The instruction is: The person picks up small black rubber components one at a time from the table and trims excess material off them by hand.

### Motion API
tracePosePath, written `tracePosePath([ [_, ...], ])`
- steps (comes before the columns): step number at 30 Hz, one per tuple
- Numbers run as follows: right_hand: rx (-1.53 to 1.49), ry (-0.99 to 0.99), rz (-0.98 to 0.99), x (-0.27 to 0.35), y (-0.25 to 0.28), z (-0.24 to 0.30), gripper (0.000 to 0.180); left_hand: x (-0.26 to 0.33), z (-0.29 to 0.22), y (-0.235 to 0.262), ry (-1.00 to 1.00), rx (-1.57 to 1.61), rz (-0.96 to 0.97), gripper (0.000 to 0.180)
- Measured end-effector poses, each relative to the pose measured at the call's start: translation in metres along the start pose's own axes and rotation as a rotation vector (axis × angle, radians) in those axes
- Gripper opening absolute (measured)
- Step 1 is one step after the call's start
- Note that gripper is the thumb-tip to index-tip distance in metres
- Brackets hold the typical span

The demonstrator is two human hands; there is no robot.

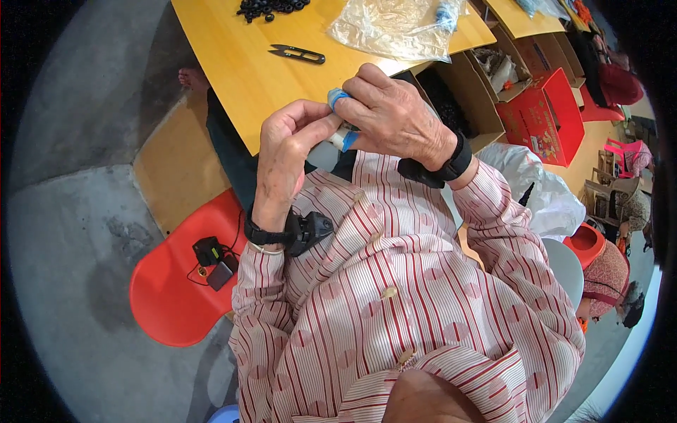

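My left hand (285,144) and my right hand (398,116) meet in front of my chest, just off the near edge of the yellow table (247,92). The left thumb and forefinger are pinched together against the right hand's fingers. Blue-and-white wrapping (343,138) shows between the hands, and another blue band (337,99) sits at the right fingertips. Whether these are tape on the fingers or part of a held thing, I cannot tell. My right fingers are curled closed, hiding whatever is in them. Black thread snips (297,54) lie on the table beyond my hands.
Small black rings (271,8) are piled at the table's far edge, near a clear plastic bag (395,28). To the right stand a cardboard box (486,130) with black contents, a red box (539,116) and a white sack (539,187). A red stool (176,282) at left holds black devices.
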State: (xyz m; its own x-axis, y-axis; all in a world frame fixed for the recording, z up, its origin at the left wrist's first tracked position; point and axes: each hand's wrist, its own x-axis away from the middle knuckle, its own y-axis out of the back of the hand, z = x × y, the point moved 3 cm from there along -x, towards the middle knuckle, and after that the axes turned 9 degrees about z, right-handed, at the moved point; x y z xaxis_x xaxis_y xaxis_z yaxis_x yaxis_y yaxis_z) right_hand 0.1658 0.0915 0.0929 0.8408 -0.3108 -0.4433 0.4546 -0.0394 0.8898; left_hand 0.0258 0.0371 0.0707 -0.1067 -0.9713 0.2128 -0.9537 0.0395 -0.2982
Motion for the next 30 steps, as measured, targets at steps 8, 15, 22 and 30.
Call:
tracePosePath([
  [8,-0.021,0.001,0.003,0.002,0.001,0.001,0.029,-0.002,0.002,0.004,0.003,0.03,-0.005,0.017],
  [15,-0.062,-0.033,0.019,0.002,-0.002,0.003,0.03,-0.002,0.003,0.003,0.0,0.06,0.013,0.015],
  [22,-0.032,-0.074,-0.023,0.005,0.002,-0.005,0.03,0.0,-0.002,0.002,-0.001,0.097,0.074,0.023],
  [30,-0.069,-0.06,-0.093,0.008,0.001,-0.008,0.03,0.005,-0.003,0.009,0.059,-0.001,0.162,0.035],
])
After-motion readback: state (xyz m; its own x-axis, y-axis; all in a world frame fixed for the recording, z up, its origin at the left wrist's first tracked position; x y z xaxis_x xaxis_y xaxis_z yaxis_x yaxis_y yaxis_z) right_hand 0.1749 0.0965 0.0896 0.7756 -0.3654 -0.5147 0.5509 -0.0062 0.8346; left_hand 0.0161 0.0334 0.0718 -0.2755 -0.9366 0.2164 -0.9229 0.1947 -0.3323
